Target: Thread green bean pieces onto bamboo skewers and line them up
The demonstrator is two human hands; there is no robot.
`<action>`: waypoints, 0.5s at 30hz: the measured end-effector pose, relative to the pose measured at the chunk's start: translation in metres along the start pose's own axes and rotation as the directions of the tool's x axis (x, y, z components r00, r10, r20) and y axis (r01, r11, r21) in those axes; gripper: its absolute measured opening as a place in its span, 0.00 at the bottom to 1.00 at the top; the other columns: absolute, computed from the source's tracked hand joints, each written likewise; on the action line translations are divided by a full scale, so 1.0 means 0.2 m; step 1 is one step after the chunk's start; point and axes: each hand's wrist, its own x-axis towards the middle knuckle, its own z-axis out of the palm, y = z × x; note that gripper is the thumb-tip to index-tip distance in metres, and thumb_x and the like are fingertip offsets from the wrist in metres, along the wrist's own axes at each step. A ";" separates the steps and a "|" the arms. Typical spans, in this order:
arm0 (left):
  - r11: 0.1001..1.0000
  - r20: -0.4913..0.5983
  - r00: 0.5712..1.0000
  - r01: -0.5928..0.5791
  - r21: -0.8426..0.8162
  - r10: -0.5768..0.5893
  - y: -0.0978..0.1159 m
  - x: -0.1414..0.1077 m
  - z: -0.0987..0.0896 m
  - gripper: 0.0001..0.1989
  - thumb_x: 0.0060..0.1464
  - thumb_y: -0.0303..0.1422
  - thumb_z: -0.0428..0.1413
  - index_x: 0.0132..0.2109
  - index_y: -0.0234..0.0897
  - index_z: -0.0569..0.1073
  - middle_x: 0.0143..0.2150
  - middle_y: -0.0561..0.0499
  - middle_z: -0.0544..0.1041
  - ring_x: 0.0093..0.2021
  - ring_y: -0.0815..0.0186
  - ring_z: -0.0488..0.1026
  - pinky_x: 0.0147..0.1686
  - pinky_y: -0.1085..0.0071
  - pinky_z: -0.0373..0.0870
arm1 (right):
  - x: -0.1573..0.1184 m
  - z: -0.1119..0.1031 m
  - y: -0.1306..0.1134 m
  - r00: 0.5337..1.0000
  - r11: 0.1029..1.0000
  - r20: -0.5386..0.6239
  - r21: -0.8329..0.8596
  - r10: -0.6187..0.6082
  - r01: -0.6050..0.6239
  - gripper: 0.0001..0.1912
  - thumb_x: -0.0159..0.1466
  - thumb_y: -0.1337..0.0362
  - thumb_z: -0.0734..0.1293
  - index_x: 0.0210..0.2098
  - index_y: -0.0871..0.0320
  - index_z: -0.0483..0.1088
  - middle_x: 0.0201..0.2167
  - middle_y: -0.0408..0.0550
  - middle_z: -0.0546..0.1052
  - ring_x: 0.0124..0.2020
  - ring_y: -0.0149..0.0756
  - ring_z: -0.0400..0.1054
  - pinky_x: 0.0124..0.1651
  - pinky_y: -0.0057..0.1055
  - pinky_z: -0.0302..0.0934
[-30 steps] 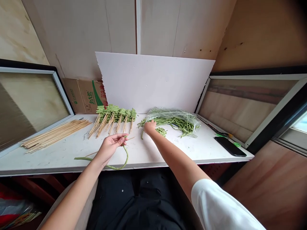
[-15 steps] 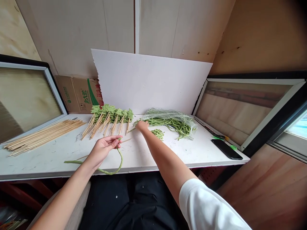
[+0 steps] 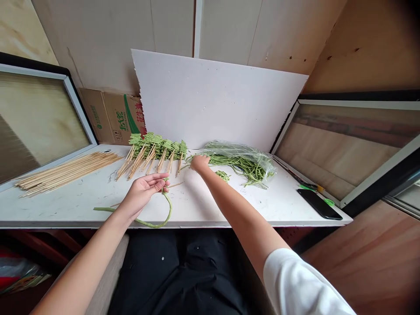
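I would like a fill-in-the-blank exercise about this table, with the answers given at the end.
The left hand holds a long bean that is ____ in colour.
Bare skewers lie near the ____ end of the table.
The phone is ____ in colour.
The plastic bag lies to the ____ of the loaded skewers.
Missing words: green; left; black; right.

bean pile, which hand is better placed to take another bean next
Probably the right hand: it is at the left end of the bean pile, while the left hand, farther off, holds a long bean.
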 end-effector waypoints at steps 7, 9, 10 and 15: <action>1.000 -0.035 0.999 -0.022 0.010 0.022 0.00 0.01 -0.01 0.41 0.45 0.46 0.75 0.61 0.32 0.73 0.40 0.42 0.85 0.37 0.58 0.82 0.47 0.60 0.76 | -0.57 -0.07 -0.14 0.827 0.745 0.019 0.446 -0.562 0.496 0.30 0.80 0.47 0.53 0.51 0.61 0.80 0.44 0.53 0.85 0.44 0.37 0.76 0.49 0.32 0.67; 1.000 -0.042 0.999 -0.022 0.008 0.022 -0.01 0.01 0.00 0.41 0.44 0.47 0.76 0.60 0.32 0.72 0.39 0.43 0.85 0.36 0.58 0.82 0.45 0.61 0.76 | -0.71 -0.07 -0.13 0.731 0.553 -0.096 0.590 -0.676 0.588 0.30 0.78 0.44 0.55 0.51 0.59 0.80 0.43 0.52 0.84 0.43 0.38 0.76 0.49 0.33 0.67; 1.000 -0.045 0.999 -0.020 0.009 0.021 -0.02 0.01 0.00 0.42 0.43 0.48 0.76 0.60 0.32 0.72 0.38 0.43 0.85 0.36 0.58 0.82 0.45 0.61 0.76 | -0.76 -0.07 -0.12 0.706 0.518 -0.132 0.589 -0.696 0.621 0.27 0.76 0.43 0.61 0.51 0.58 0.80 0.43 0.52 0.84 0.43 0.38 0.76 0.49 0.34 0.66; 0.998 -0.019 1.000 -0.010 0.058 0.011 -0.04 0.01 0.02 0.42 0.45 0.49 0.75 0.61 0.33 0.71 0.35 0.46 0.84 0.34 0.59 0.81 0.42 0.63 0.75 | -0.84 -0.05 -0.05 0.683 0.527 -0.297 0.460 -0.667 0.715 0.16 0.68 0.51 0.74 0.50 0.54 0.82 0.40 0.50 0.83 0.43 0.39 0.73 0.52 0.37 0.61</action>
